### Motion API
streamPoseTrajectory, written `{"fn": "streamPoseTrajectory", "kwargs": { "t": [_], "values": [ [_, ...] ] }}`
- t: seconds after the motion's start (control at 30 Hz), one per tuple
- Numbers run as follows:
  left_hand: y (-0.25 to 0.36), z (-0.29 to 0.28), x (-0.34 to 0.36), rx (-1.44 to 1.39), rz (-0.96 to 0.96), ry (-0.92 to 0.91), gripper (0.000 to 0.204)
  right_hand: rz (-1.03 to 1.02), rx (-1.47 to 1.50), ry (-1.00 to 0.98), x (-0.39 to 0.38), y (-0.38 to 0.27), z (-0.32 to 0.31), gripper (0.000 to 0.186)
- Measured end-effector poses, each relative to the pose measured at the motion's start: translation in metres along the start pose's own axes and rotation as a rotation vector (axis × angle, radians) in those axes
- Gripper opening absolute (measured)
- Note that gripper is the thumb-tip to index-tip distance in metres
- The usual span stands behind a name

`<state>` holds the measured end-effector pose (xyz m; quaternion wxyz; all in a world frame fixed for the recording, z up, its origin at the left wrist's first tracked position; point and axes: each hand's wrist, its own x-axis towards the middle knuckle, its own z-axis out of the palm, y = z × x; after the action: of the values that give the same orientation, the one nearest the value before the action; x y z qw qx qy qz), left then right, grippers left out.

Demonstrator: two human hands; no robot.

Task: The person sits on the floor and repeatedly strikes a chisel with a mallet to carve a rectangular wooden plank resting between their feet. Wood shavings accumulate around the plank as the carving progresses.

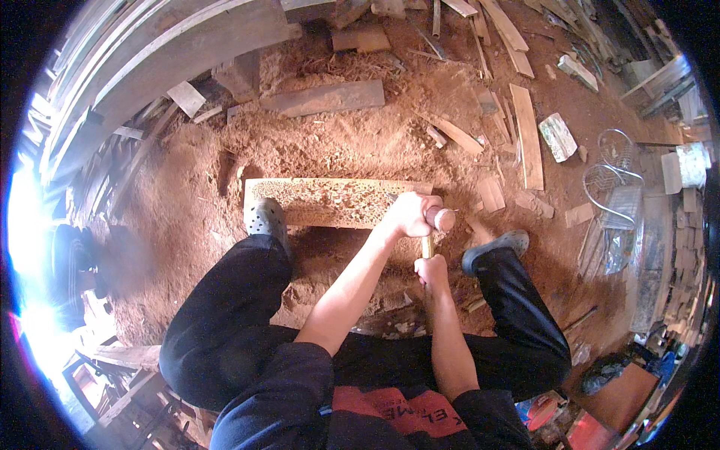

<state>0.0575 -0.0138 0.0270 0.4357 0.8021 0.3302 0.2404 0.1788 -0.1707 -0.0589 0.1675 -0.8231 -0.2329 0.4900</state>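
A pale wooden board (337, 204) lies crosswise before me, its top pitted with rough cuts and strewn with chips. Over its right end, my left hand (409, 214) is closed round a chisel, mostly hidden in the fist; a short dark piece of its blade (392, 198) shows toward the board. My right hand (430, 270) grips the handle of a wooden mallet (444, 219). The mallet's round head is right beside my left fist; whether they touch I cannot tell.
My left shoe (265, 217) rests on the board's left end; my right shoe (496, 250) is on the dusty ground. Offcuts and a long plank (527, 136) lie beyond. A wire-frame chair (616, 184) stands at right, stacked timber (187, 52) at upper left.
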Motion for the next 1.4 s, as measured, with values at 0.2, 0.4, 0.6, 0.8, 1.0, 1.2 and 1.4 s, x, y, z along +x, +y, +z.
{"fn": "streamPoseTrajectory", "kwargs": {
  "t": [0.2,0.4,0.6,0.8,1.0,1.2,1.4],
  "values": [
    [-0.020,-0.006,0.003,-0.134,0.022,0.094,0.032,-0.077,0.033,0.051,0.000,0.006,0.010,0.024],
    [-0.056,0.009,0.005,-0.213,-0.037,0.084,0.037,-0.219,-0.114,0.226,0.007,0.018,0.019,0.031],
    [-0.057,0.007,0.010,-0.175,-0.079,0.069,0.035,-0.494,-0.322,0.522,0.003,0.021,0.032,0.027],
    [-0.047,0.002,0.011,-0.146,-0.163,0.074,0.037,-0.116,0.349,0.051,-0.025,-0.017,-0.003,0.020],
    [-0.051,0.010,0.012,-0.050,-0.145,0.053,0.037,-0.160,1.212,0.108,-0.119,-0.107,-0.092,0.010],
    [-0.044,0.012,0.016,-0.105,-0.116,0.159,0.029,-0.611,1.361,0.431,-0.135,-0.122,-0.096,0.015],
    [-0.048,0.001,0.030,-0.063,-0.096,0.184,0.029,-0.346,0.326,0.332,-0.076,-0.068,-0.039,0.012]
  ]
}}
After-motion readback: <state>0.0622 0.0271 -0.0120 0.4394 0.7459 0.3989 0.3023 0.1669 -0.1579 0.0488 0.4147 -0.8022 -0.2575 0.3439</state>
